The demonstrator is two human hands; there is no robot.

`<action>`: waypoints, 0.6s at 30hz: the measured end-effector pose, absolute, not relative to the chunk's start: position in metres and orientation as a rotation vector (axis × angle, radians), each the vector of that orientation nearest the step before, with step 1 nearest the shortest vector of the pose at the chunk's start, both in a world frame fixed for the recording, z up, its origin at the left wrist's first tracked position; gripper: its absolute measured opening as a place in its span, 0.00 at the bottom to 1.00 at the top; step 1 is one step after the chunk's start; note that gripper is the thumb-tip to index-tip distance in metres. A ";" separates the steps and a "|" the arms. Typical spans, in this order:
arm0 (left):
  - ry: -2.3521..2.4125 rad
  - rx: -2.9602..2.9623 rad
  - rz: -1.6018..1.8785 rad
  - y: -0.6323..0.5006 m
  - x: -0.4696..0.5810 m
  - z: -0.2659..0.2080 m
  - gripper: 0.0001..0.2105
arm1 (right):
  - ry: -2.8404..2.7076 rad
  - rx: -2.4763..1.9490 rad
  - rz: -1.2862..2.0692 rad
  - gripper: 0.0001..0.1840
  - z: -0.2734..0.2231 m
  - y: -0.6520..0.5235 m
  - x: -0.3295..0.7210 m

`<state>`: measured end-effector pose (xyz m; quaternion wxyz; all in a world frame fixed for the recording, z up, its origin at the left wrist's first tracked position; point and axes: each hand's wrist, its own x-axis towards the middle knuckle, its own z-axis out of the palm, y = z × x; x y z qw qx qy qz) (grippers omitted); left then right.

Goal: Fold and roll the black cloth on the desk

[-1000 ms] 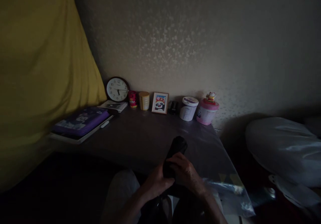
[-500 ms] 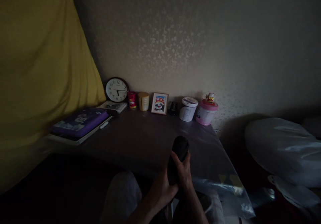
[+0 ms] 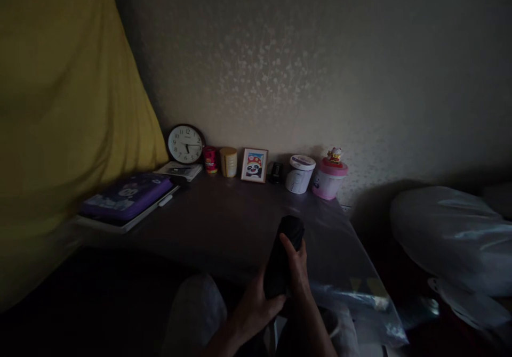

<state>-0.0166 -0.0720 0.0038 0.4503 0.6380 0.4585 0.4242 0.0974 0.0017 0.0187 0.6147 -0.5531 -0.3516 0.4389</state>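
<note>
Both hands hold a black folded umbrella (image 3: 277, 266), a thick dark roll whose far end looks softly pleated. It is tilted, its top pointing away from me over the table's near side. My left hand (image 3: 260, 299) is wrapped round the lower end, thumb across the near side. Farther up, my right hand (image 3: 296, 267) grips the right side, with its thumb lying on the front near the top. The left fingers are mostly hidden behind the umbrella, and the dim light blurs its details.
A dark table (image 3: 208, 218) with a clear plastic cover spreads ahead. Along the wall stand a clock (image 3: 186, 144), red can (image 3: 210, 160), yellow container (image 3: 229, 162), framed panda picture (image 3: 254, 165), white tub (image 3: 300, 175) and pink tub (image 3: 328, 180). A purple case (image 3: 128, 196) lies left.
The umbrella has turned slightly in my hands and its top has shifted a little right. My right hand has moved slightly up and right, its thumb now farther over the front.
</note>
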 end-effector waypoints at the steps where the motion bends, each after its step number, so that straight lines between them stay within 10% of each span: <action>1: 1.210 1.633 1.064 -0.073 -0.015 0.000 0.34 | -0.809 -1.287 0.999 0.37 0.019 0.003 0.098; 18: 0.965 0.954 0.750 -0.069 -0.040 0.025 0.23 | -0.836 -0.958 1.370 0.26 0.009 0.010 0.113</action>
